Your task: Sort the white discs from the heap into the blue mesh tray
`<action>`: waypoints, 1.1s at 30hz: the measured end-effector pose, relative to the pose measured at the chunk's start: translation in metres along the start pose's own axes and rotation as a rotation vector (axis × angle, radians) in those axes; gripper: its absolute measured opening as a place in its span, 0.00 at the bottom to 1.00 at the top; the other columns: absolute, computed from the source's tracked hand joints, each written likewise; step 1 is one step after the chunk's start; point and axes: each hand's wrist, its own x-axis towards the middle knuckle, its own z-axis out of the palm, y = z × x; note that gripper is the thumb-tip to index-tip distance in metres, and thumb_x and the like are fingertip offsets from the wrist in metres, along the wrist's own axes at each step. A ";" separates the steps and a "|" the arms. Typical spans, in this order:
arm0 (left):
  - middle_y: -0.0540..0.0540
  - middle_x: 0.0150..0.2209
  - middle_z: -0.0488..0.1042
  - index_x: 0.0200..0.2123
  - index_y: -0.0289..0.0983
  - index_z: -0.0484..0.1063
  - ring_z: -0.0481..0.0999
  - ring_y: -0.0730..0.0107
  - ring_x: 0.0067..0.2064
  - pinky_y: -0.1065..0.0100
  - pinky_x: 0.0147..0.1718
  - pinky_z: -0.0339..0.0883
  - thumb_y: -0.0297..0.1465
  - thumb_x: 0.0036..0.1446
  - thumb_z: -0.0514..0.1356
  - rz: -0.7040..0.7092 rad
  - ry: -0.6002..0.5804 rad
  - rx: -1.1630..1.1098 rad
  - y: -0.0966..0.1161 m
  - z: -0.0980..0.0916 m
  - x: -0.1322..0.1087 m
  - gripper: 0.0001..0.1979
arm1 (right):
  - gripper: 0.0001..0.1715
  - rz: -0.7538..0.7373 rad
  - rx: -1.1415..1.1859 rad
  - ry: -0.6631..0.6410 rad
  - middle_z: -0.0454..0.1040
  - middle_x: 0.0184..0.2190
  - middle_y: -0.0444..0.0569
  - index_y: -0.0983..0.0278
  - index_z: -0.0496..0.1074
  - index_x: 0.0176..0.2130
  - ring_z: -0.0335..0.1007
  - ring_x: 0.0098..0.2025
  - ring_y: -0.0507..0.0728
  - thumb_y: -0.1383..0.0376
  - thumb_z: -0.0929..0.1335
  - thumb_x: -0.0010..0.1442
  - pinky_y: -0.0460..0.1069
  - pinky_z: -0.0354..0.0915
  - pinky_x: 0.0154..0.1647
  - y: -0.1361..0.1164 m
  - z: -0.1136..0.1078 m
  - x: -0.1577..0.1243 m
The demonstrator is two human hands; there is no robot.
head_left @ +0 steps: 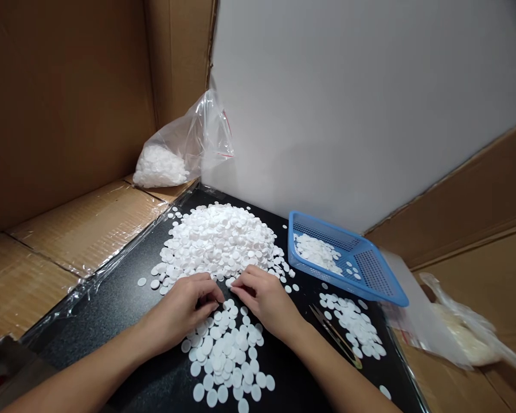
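Observation:
A large heap of small white round discs (221,238) lies on a black tabletop (124,304). Both my hands rest at the heap's near edge, fingertips almost meeting. My left hand (184,307) has its fingers curled down onto the discs. My right hand (264,295) pinches at discs with thumb and fingers. A thinner spread of discs (226,358) lies between my forearms. Whether either hand holds a disc is hidden by the fingers.
A blue mesh basket (370,275) with some discs stands at the right. A smaller disc pile (355,324) and tweezers (335,335) lie near it. A clear bag of discs (172,158) sits on cardboard boxes at the back left. Another bag (460,332) lies at the right.

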 end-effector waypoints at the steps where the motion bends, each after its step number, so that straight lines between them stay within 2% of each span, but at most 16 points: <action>1: 0.50 0.33 0.74 0.34 0.39 0.76 0.73 0.68 0.35 0.71 0.34 0.62 0.21 0.57 0.58 0.009 0.016 0.000 -0.001 0.000 0.000 0.09 | 0.07 0.034 0.047 -0.028 0.74 0.31 0.46 0.62 0.75 0.31 0.71 0.33 0.54 0.71 0.70 0.61 0.47 0.65 0.35 -0.002 -0.002 -0.001; 6: 0.48 0.37 0.73 0.38 0.40 0.75 0.73 0.66 0.38 0.69 0.36 0.63 0.21 0.58 0.55 0.058 0.051 0.033 -0.004 0.004 -0.001 0.12 | 0.09 0.407 0.339 -0.196 0.71 0.22 0.42 0.63 0.74 0.28 0.65 0.22 0.51 0.66 0.69 0.60 0.45 0.60 0.23 -0.009 -0.010 -0.003; 8: 0.47 0.38 0.73 0.40 0.40 0.75 0.73 0.65 0.39 0.68 0.37 0.64 0.22 0.60 0.53 0.057 0.048 0.057 -0.005 0.005 0.000 0.13 | 0.10 0.498 0.419 -0.230 0.68 0.20 0.40 0.63 0.72 0.27 0.61 0.17 0.49 0.65 0.67 0.60 0.44 0.56 0.19 -0.009 -0.013 -0.003; 12: 0.46 0.37 0.72 0.43 0.40 0.76 0.73 0.65 0.38 0.68 0.37 0.65 0.24 0.64 0.49 0.065 0.041 0.076 -0.004 0.006 0.002 0.16 | 0.11 0.530 0.438 -0.257 0.68 0.19 0.40 0.63 0.69 0.25 0.60 0.15 0.48 0.66 0.67 0.59 0.43 0.54 0.15 -0.009 -0.016 -0.003; 16: 0.45 0.39 0.71 0.46 0.40 0.76 0.73 0.64 0.39 0.67 0.37 0.66 0.22 0.62 0.48 0.064 0.017 0.075 -0.001 0.007 0.002 0.19 | 0.11 0.554 0.438 -0.269 0.67 0.19 0.39 0.62 0.68 0.25 0.60 0.15 0.48 0.66 0.65 0.61 0.43 0.55 0.15 -0.010 -0.016 -0.003; 21: 0.46 0.40 0.73 0.42 0.40 0.73 0.72 0.62 0.43 0.66 0.42 0.65 0.21 0.62 0.47 0.109 0.003 0.024 0.004 0.006 -0.002 0.17 | 0.10 0.517 0.426 -0.325 0.68 0.19 0.39 0.62 0.69 0.26 0.61 0.17 0.49 0.67 0.68 0.59 0.44 0.57 0.19 -0.013 -0.015 -0.004; 23: 0.46 0.40 0.74 0.40 0.40 0.73 0.72 0.63 0.43 0.66 0.42 0.65 0.20 0.61 0.48 0.114 -0.037 -0.001 0.005 0.005 -0.004 0.16 | 0.10 0.489 0.372 -0.330 0.68 0.19 0.39 0.62 0.68 0.26 0.62 0.18 0.50 0.66 0.69 0.58 0.45 0.56 0.20 -0.012 -0.014 -0.004; 26: 0.46 0.39 0.74 0.39 0.40 0.75 0.73 0.64 0.41 0.67 0.41 0.65 0.19 0.59 0.49 0.099 -0.106 -0.024 0.005 0.003 -0.006 0.17 | 0.09 0.323 0.183 -0.160 0.69 0.23 0.41 0.62 0.68 0.28 0.65 0.25 0.52 0.69 0.69 0.59 0.46 0.58 0.27 -0.008 -0.010 -0.001; 28: 0.47 0.38 0.74 0.37 0.40 0.76 0.74 0.65 0.40 0.67 0.41 0.65 0.18 0.57 0.50 0.082 -0.109 -0.049 0.004 0.002 -0.006 0.17 | 0.06 0.184 0.067 -0.050 0.71 0.28 0.43 0.62 0.69 0.31 0.67 0.31 0.54 0.71 0.68 0.60 0.48 0.61 0.32 -0.005 -0.007 0.001; 30: 0.48 0.37 0.76 0.36 0.40 0.76 0.74 0.65 0.39 0.67 0.41 0.65 0.18 0.55 0.50 0.068 -0.078 -0.086 0.004 0.001 -0.005 0.17 | 0.06 0.097 0.002 -0.011 0.71 0.31 0.46 0.62 0.70 0.33 0.68 0.34 0.56 0.72 0.68 0.60 0.49 0.62 0.35 -0.003 -0.003 0.002; 33: 0.49 0.35 0.76 0.35 0.39 0.74 0.74 0.66 0.38 0.67 0.39 0.65 0.19 0.53 0.50 0.055 0.003 -0.106 0.002 0.001 -0.003 0.15 | 0.09 0.048 -0.018 -0.023 0.72 0.32 0.47 0.62 0.70 0.31 0.69 0.34 0.56 0.73 0.67 0.62 0.49 0.63 0.35 -0.004 -0.001 -0.001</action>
